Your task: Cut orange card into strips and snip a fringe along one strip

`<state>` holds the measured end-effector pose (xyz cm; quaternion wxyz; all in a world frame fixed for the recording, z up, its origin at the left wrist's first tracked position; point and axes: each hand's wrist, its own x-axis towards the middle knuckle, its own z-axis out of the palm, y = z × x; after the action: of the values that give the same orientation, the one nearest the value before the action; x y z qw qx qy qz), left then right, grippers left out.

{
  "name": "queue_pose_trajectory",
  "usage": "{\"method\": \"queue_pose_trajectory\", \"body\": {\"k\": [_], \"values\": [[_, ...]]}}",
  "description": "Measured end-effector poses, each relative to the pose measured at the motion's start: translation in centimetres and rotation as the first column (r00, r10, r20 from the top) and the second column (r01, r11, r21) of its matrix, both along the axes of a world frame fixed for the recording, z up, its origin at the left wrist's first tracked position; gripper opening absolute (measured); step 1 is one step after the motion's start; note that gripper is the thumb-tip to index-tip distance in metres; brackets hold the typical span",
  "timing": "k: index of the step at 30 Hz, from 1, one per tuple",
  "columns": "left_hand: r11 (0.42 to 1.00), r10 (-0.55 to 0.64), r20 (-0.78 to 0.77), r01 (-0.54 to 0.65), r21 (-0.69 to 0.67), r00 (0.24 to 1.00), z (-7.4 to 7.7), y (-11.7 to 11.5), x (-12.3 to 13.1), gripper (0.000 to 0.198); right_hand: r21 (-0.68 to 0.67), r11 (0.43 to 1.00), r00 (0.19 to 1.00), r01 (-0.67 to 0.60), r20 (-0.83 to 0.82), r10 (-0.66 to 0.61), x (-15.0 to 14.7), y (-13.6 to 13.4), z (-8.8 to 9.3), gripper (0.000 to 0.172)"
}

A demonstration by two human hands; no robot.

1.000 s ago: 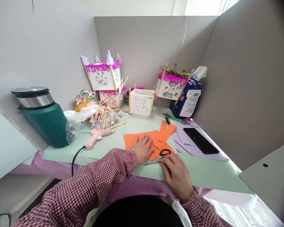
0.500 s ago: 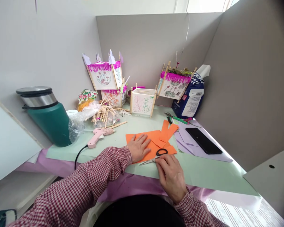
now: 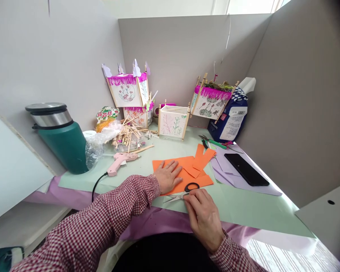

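My left hand (image 3: 167,177) lies flat with fingers spread on a sheet of orange paper (image 3: 158,165) at the front of the table. Closed round the scissors (image 3: 179,197), my right hand (image 3: 203,213) is at the near edge of that sheet. One black finger loop shows above my knuckles, and the slightly parted blades point left; the other loop is hidden by my hand. Cut orange strips (image 3: 205,158) rest on the sheet's upper right, some overlapping.
A pink glue gun (image 3: 119,163) and a green flask (image 3: 59,143) stand left, near a pile of wooden sticks (image 3: 129,132). Paper lanterns (image 3: 174,122) are behind. To the right are purple paper (image 3: 219,166), a black phone (image 3: 246,169) and green-handled pliers (image 3: 215,142).
The scissors in my right hand have shifted slightly toward me and left relative to the orange sheet. My left hand stays flat on the paper. The whole view has moved a little.
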<state>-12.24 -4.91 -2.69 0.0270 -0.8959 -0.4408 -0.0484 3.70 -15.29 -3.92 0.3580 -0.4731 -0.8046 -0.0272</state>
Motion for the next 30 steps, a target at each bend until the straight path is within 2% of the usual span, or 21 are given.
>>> {"method": "queue_pose_trajectory", "body": {"k": [15, 22, 24, 27, 30], "values": [[1.0, -0.006, -0.004, 0.006, 0.012, 1.0, -0.1, 0.1, -0.1, 0.057, -0.047, 0.998, 0.999, -0.047, -0.027, 0.046, -1.6, -0.1, 0.3, 0.013], [1.0, -0.013, 0.018, 0.014, -0.013, 1.0, 0.0, 0.1, -0.2, 0.058, -0.093, 0.967, 0.97, -0.239, -0.064, 0.234, -0.8, -1.9, 0.9, 0.014], [0.999, -0.03, 0.047, 0.031, -0.017, 0.998, 0.1, 0.1, -0.3, 0.057, -0.052, 0.98, 0.978, -0.19, -0.102, 0.184, 0.5, -1.9, 1.2, 0.015], [0.997, -0.073, 0.139, 0.071, 0.023, 0.988, 0.6, 0.0, -0.3, 0.05, 0.077, 0.996, 0.987, 0.054, -0.153, -0.042, 3.7, -0.6, 1.6, 0.015], [0.995, -0.057, 0.273, 0.033, 0.091, 0.96, 1.6, -0.2, -0.5, 0.042, 0.172, 0.914, 0.929, 0.366, -0.127, -0.348, 7.7, 1.6, 1.5, 0.015]]}}
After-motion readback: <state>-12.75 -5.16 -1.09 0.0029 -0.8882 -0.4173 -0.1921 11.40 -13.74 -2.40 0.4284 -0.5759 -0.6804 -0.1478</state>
